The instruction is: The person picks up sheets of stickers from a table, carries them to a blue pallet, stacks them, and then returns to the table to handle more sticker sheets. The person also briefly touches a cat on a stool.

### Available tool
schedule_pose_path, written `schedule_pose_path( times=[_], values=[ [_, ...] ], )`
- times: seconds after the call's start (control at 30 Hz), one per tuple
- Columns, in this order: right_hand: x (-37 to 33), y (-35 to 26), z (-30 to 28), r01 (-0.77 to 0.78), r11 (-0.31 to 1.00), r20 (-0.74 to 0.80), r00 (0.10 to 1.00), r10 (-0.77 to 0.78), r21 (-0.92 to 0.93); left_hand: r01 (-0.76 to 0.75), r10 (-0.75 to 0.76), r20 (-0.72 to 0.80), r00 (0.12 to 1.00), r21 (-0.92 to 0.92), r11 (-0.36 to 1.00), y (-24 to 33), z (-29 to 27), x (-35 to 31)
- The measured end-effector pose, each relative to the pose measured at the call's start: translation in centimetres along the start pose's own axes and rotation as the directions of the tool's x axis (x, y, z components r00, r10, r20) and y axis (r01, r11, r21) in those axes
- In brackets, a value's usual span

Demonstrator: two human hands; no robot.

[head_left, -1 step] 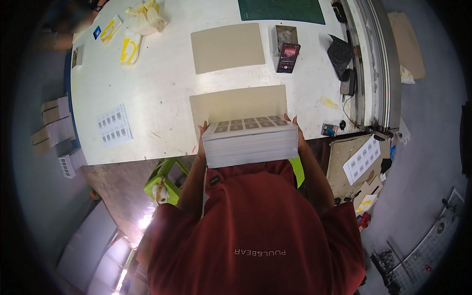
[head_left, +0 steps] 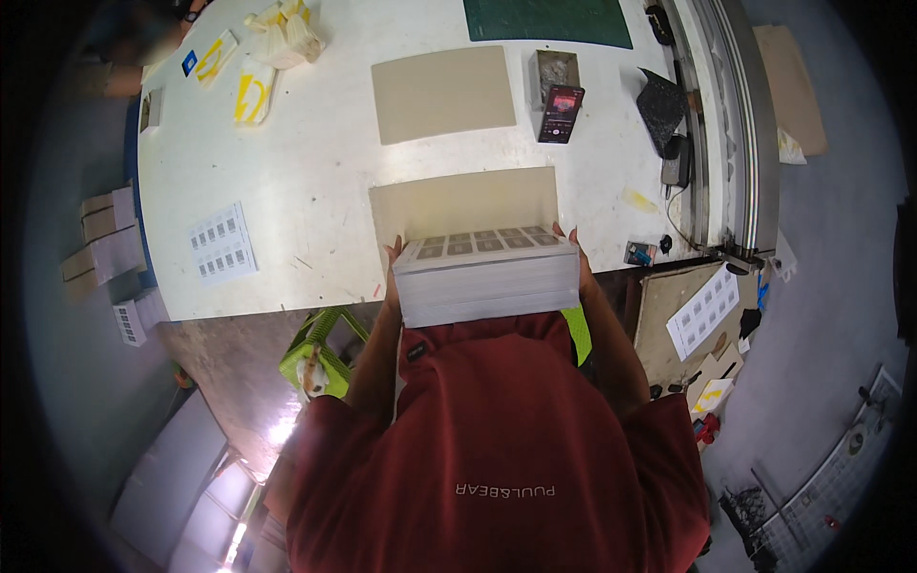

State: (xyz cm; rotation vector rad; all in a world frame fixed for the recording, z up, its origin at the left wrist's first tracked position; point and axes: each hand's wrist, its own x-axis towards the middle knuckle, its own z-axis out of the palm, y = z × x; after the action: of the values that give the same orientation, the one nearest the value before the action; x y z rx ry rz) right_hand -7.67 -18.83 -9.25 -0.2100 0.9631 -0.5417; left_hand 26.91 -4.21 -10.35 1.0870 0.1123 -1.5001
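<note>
White table (head_left: 315, 191), glare-streaked brownish floor (head_left: 224, 358)

The view came from the left one of two fisheye cameras worn side by side on the person's head, and it faced steeply down, upright. Nearest the lens, the red shirt (head_left: 497, 430) filled the lower middle; above it, around the centre, sat the stack of sheets (head_left: 492, 282) at arm's reach. The white table (head_left: 306, 162) spread across the upper half, and the floor (head_left: 229, 353) showed at lower left. The wide lens bowed the metal rail (head_left: 755, 124) at upper right and blackened the corners.
</note>
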Motion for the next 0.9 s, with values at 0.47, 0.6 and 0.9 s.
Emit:
schedule_pose_path(
  times=[0.47,0.6,0.9],
  values=[
    [-0.3,0.3,0.3,0.0,0.975,0.088,0.996,-0.02,0.221,0.05,-0.043,0.04,0.998,-0.169,0.984,-1.2,-1.6,0.7],
    [-0.2,0.4,0.2,-0.013,0.968,0.09,0.996,-0.01,0.251,0.037,-0.038,-0.02,0.999,-0.083,0.996,-0.5,-0.8,0.2],
    [0.4,-0.1,-0.6,-0.03,0.999,0.021,0.999,0.029,0.04,0.115,-0.112,-0.059,0.992,0.052,0.992,-0.3,-2.2,1.6]
  ],
)
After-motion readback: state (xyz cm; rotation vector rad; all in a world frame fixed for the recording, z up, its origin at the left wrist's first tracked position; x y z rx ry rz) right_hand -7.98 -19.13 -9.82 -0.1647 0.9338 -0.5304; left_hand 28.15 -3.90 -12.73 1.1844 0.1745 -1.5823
